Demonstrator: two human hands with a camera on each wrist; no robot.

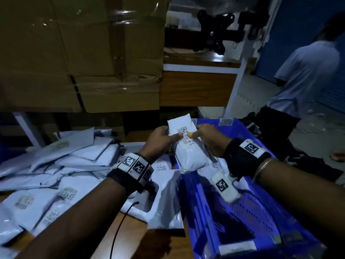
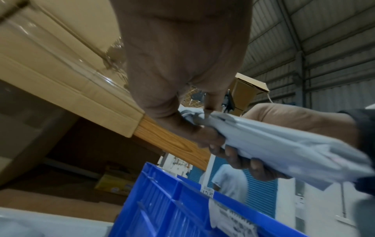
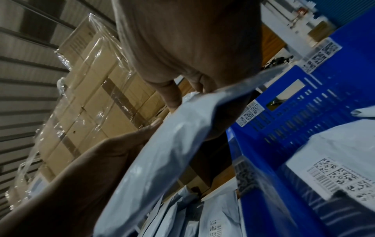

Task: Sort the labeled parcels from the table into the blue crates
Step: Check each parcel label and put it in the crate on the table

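Both hands, left hand (image 1: 161, 137) and right hand (image 1: 209, 138), pinched one parcel (image 1: 188, 146); we should have read its label (image 1: 186, 134) before choosing a crate (image 1: 242, 221).

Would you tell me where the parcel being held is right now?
In the head view, the white parcel is mid-frame, held up between the left hand and right hand, above the blue crate's left edge.

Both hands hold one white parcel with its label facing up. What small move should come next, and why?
Probably lower the white plastic parcel into the blue plastic crate and let go. The left hand and the right hand both grip it, label up, as if reading it, and it already hangs over the crate's near-left corner, above parcels lying inside. Which crate the label calls for cannot be read.
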